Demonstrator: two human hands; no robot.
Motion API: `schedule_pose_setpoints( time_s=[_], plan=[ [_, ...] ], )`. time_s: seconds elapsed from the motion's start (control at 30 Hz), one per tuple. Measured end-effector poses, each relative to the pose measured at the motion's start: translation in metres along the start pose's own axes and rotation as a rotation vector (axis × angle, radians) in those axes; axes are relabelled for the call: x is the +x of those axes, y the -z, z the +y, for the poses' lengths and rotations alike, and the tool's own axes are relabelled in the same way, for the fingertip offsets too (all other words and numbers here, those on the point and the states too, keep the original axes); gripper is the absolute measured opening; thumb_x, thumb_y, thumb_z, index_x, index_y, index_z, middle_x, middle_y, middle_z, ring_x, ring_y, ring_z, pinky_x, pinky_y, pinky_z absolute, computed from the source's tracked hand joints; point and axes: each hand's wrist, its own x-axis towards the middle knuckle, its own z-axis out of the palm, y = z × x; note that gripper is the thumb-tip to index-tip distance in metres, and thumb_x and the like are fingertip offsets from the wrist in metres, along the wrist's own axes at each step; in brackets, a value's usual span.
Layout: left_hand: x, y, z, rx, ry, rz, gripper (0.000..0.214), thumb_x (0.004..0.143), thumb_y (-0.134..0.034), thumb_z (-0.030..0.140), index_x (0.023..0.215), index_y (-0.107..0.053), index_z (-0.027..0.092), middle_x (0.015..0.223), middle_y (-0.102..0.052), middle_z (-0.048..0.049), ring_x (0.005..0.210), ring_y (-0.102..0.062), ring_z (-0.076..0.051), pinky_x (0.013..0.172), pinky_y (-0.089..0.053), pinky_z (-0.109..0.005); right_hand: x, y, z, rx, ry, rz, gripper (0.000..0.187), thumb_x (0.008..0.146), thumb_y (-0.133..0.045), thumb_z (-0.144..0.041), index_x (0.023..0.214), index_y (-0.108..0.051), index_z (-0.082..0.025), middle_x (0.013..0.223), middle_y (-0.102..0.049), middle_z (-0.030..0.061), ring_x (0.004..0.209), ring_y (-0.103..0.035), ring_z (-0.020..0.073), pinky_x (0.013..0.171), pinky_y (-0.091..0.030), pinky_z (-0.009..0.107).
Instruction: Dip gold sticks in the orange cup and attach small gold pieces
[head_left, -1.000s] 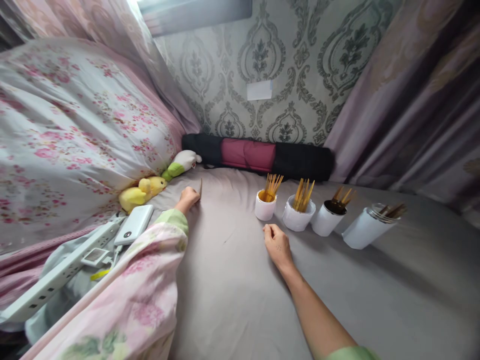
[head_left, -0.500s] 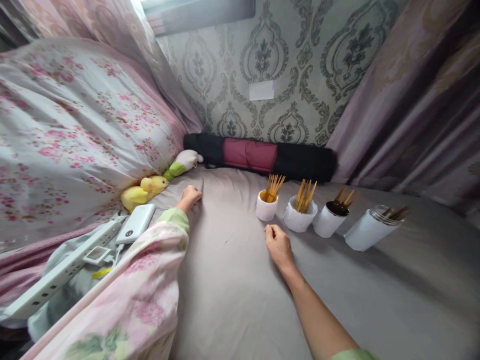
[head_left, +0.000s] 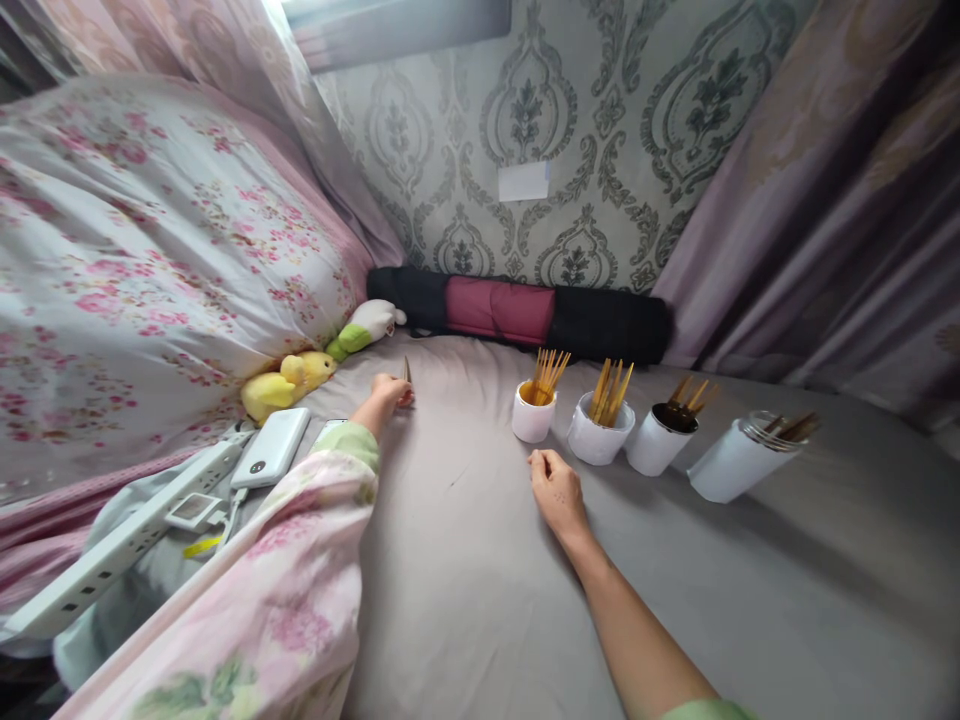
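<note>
My left hand (head_left: 391,390) is closed on a slim pointed stick (head_left: 407,369) that stands up from the fingers at the far left of the sheet. Its lower part is hidden by the hand. My right hand (head_left: 556,490) rests on the sheet with fingers curled in, and nothing shows in it. Just beyond it stands a small white cup (head_left: 533,424) of thin yellow sticks (head_left: 550,372). To its right are a wider white cup (head_left: 600,441) with thicker yellow sticks, a white cup with a dark inside (head_left: 655,447), and a tilted-looking white-wrapped jar (head_left: 739,465) with dark brown sticks.
A grey sheet (head_left: 457,580) covers the bed. A black and maroon roll (head_left: 501,308) lies along the wall. At left are plush toys (head_left: 289,385), a white power bank (head_left: 271,447), a power strip (head_left: 120,545) and a floral cover (head_left: 165,260).
My left hand has turned slightly, and the stick in it shows at a different angle, with more visible near the fingers. My right hand and the containers have stayed put.
</note>
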Motion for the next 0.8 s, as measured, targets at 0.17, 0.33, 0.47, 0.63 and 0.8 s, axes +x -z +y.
schedule_pose_setpoints(
  time_s=[0.17, 0.33, 0.47, 0.63, 0.8],
  plan=[
    [-0.01, -0.006, -0.001, -0.207, 0.018, -0.018, 0.009, 0.067, -0.058, 0.012, 0.076, -0.055, 0.013, 0.058, -0.059, -0.0052, 0.065, -0.063, -0.017, 0.06, -0.052, -0.026, 0.0, 0.0, 0.0, 0.001, 0.011, 0.002, 0.038, 0.085, -0.035, -0.041, 0.079, -0.064, -0.018, 0.066, -0.064, 0.0038, 0.051, -0.049, 0.0127, 0.052, -0.032, 0.023],
    [-0.018, -0.013, -0.005, -0.364, 0.032, -0.056, 0.004, 0.069, -0.057, 0.014, 0.073, -0.055, 0.013, 0.067, -0.062, -0.0066, 0.066, -0.063, -0.014, 0.06, -0.053, -0.024, 0.0, 0.0, 0.0, -0.001, 0.017, 0.001, 0.038, 0.085, -0.034, -0.042, 0.079, -0.064, -0.018, 0.066, -0.065, 0.0049, 0.052, -0.05, 0.0137, 0.053, -0.033, 0.024],
    [-0.024, -0.019, -0.009, -0.468, 0.045, -0.081, 0.002, 0.072, -0.056, 0.014, 0.073, -0.056, 0.012, 0.072, -0.063, -0.0062, 0.063, -0.061, -0.01, 0.06, -0.051, -0.021, 0.001, -0.001, 0.001, 0.003, 0.012, 0.001, 0.037, 0.085, -0.035, -0.041, 0.079, -0.063, -0.019, 0.067, -0.065, 0.0045, 0.053, -0.05, 0.0136, 0.054, -0.033, 0.023],
    [-0.038, -0.025, -0.011, -0.579, 0.059, -0.12, 0.003, 0.072, -0.058, 0.012, 0.075, -0.058, 0.011, 0.071, -0.062, -0.0054, 0.06, -0.059, -0.009, 0.057, -0.05, -0.02, 0.0, -0.001, 0.001, 0.005, 0.004, -0.006, 0.036, 0.085, -0.034, -0.041, 0.079, -0.062, -0.019, 0.067, -0.065, 0.0041, 0.053, -0.049, 0.0136, 0.054, -0.032, 0.023],
    [-0.058, -0.029, -0.012, -0.687, 0.073, -0.172, 0.004, 0.073, -0.058, 0.011, 0.076, -0.06, 0.01, 0.07, -0.062, -0.0049, 0.058, -0.058, -0.009, 0.055, -0.049, -0.02, 0.0, -0.001, 0.001, -0.005, -0.008, -0.01, 0.037, 0.085, -0.034, -0.042, 0.079, -0.062, -0.019, 0.067, -0.065, 0.0041, 0.053, -0.049, 0.0138, 0.054, -0.032, 0.023]
  ],
)
